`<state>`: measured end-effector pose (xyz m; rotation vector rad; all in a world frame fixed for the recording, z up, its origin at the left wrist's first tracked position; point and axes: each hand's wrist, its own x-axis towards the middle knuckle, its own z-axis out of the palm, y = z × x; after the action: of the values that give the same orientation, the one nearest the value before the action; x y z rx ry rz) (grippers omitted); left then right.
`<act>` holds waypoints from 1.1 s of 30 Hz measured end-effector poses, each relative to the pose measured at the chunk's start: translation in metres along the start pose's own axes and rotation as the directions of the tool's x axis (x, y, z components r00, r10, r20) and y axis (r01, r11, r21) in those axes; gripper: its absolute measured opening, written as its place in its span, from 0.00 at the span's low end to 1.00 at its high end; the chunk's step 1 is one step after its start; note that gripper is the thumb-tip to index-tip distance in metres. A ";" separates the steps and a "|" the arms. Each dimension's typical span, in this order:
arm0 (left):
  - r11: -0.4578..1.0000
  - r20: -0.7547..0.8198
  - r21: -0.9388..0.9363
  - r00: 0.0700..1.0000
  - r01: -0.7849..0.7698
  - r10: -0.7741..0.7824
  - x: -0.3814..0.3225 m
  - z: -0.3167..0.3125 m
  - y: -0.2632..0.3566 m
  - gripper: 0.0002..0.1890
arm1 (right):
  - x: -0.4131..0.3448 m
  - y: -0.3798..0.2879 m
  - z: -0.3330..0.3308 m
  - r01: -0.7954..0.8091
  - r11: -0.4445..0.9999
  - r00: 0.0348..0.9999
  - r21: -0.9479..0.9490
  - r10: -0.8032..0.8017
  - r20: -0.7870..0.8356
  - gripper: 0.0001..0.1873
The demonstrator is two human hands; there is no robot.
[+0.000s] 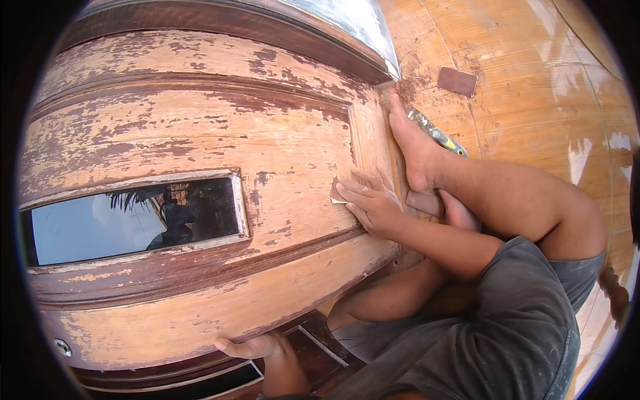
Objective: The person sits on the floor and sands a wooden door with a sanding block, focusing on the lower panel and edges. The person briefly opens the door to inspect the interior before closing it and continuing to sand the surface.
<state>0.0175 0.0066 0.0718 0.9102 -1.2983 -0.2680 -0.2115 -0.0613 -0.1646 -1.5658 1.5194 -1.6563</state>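
Note:
A wooden door (200,145) with patchy dark finish and bare pale wood spreads before me. My right hand (372,202) lies flat near the end of its raised panel, fingers spread over a small piece of sandpaper (338,192) pressed on the wood. Part of that sheet is hidden under the fingers. My left hand (252,346) grips the door's near long edge, thumb along the edge and the other fingers out of sight behind it. Close to this hand, the door face bears a metal lock cylinder (62,347).
A narrow glass pane (135,220) is set in the door. On the wood-patterned floor (520,110) are a sandpaper piece (458,81), reddish dust and a paint scraper (437,132) beside my foot. A brownish block (425,202) lies by my heel. Another dark door panel (315,350) stands below.

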 end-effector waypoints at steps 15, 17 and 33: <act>0.999 -0.026 0.035 1.000 -0.012 0.013 0.001 -0.004 -0.001 0.46 | 0.026 0.010 -0.006 0.055 0.998 0.998 0.005 -0.055 -0.037 0.22; 0.999 -0.021 0.043 1.000 -0.011 0.012 0.001 -0.004 -0.002 0.46 | 0.029 0.009 -0.001 0.125 0.989 0.979 0.073 -0.111 -0.173 0.21; 0.999 -0.018 0.039 1.000 -0.020 0.021 0.001 0.000 -0.001 0.45 | 0.038 0.002 0.003 0.059 0.996 0.988 0.063 -0.049 -0.145 0.22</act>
<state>0.0184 0.0056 0.0723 0.9298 -1.2988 -0.2180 -0.2201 -0.0951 -0.1499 -1.4930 1.4857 -1.8667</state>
